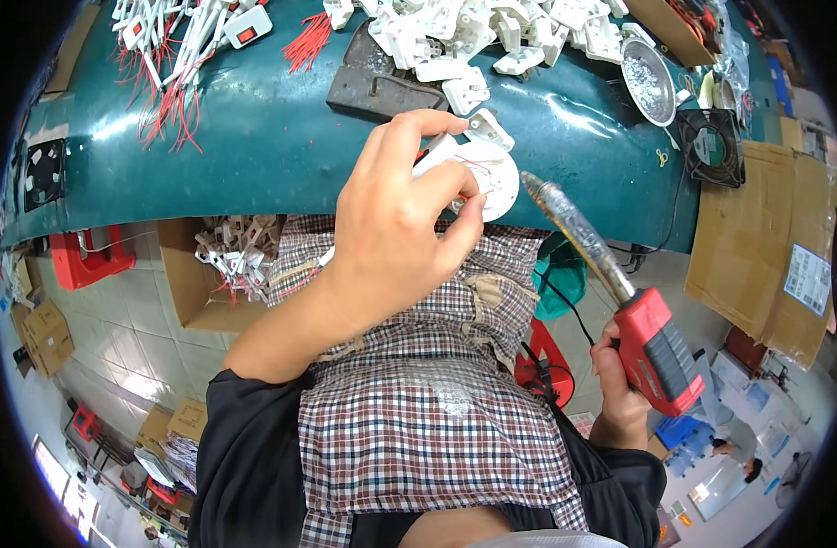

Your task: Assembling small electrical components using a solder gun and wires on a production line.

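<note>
My left hand (405, 196) is closed around a white plastic piece with a round disc (500, 187) at its right end, just off the table's near edge. Thin red wires show on the disc between my fingertips. The rest of the piece is partly hidden by the fingers. My right hand (621, 393) grips a soldering iron (658, 352) by its red and black handle. Its long metal barrel slants up and to the left, and the tip sits just right of the disc, apart from it. Right behind the disc lies a loose white plastic shell (489, 130).
On the green table (254, 169) are a dark metal block (382, 91), heaped white plastic housings (491, 32), red wire pieces (307, 44) and wired white switch parts (185, 41). A metal bowl (649, 82), small fan (713, 148) and cardboard box (756, 247) stand to the right.
</note>
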Tool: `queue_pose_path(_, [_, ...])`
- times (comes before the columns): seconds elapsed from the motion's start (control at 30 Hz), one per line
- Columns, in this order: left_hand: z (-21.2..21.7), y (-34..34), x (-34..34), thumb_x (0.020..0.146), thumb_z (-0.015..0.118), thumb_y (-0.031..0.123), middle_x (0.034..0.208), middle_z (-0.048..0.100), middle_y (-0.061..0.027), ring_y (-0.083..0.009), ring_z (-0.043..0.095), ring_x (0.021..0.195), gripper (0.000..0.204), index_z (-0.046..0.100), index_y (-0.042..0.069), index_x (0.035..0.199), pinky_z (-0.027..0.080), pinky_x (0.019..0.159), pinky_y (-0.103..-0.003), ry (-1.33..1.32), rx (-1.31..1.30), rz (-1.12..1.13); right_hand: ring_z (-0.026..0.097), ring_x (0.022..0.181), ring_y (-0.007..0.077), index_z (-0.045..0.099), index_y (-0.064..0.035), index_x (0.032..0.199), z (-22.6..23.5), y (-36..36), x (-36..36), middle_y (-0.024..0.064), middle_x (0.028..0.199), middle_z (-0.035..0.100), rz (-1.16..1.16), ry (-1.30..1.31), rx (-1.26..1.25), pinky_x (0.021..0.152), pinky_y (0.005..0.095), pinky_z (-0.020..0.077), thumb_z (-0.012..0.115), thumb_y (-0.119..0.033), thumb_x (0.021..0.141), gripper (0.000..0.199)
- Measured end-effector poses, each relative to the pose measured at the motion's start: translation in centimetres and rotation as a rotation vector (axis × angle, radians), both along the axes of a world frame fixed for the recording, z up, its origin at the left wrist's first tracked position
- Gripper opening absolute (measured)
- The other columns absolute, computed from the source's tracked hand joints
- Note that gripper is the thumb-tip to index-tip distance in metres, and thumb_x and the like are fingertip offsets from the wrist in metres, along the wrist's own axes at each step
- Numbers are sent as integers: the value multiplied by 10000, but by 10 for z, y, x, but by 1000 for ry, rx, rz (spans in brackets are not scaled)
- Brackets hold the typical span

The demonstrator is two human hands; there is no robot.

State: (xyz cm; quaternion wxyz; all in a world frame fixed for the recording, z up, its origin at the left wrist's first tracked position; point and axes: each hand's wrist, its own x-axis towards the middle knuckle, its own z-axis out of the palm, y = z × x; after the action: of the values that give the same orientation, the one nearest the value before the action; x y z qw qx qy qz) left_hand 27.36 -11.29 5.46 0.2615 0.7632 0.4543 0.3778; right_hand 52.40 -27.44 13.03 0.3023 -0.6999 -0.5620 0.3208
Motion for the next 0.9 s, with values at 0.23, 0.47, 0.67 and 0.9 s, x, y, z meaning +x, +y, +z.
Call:
queue_pose_path(0.23, [0, 0, -1, 760, 784, 46, 1232, 625, -133, -251, 657, 1008, 95, 693, 49, 786, 577, 614, -298, -11, -51, -21, 620, 622, 254, 671, 2, 871, -3, 17, -3, 105, 765, 630, 125, 8, 83, 577, 336, 490, 733, 18, 691, 191])
queue_pose_path(0.47, [0, 3, -4, 774, 783, 50, 1252, 616, -132, -249, 654, 1027, 90, 696, 52, 798, 583, 612, -295, -5, -55, -54, 623, 607, 249, 661, -4, 832, -4, 28, -7, 106, 757, 633, 185, -24, 134, 564, 325, 485, 721, 51, 702, 153])
queue_pose_path(0.67, [1, 4, -5, 781, 780, 52, 1276, 603, -127, -250, 652, 1041, 87, 699, 63, 812, 595, 620, -291, -19, -98, -68, 633, 612, 245, 659, 0, 836, 3, 33, -8, 113, 763, 641, 213, -30, 87, 572, 323, 493, 718, 51, 720, 140])
queue_pose_path(0.9, [0, 5, -6, 796, 770, 39, 1281, 593, -133, -257, 645, 1075, 76, 700, 57, 819, 605, 619, -285, -28, -106, -90, 663, 648, 254, 663, 12, 860, 16, 41, -9, 122, 781, 659, 245, -50, 56, 603, 324, 518, 736, 73, 707, 180])
